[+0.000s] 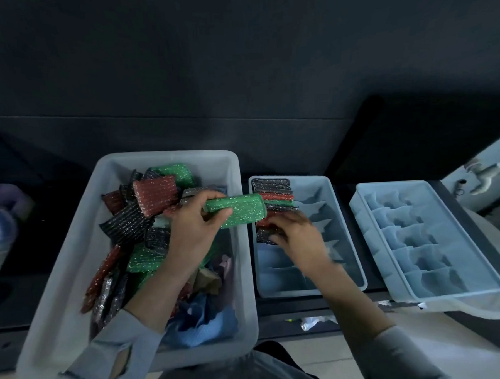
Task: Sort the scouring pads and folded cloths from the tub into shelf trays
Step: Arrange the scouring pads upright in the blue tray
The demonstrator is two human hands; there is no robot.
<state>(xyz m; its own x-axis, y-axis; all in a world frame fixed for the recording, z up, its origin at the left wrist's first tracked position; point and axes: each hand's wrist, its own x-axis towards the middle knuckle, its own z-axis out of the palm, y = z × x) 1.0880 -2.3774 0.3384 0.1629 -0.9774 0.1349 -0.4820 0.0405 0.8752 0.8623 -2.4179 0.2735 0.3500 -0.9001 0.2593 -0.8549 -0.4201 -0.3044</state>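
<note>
While the left hand (197, 227) grips a green scouring pad (238, 210) at frame centre, the blurred right hand (296, 234) hides the tray's (351, 236) stacked pads (272, 192); its finger state is unclear

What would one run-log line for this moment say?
left hand: holds green scouring pad | right hand: presses pads in middle tray | tub: part full

A dark wall (236, 59) is filling the background — at the far left edge, a blurred purple-and-blue bundle (1, 225) is lying, and a white tap-like fixture (487, 177) is showing at the right.
</note>
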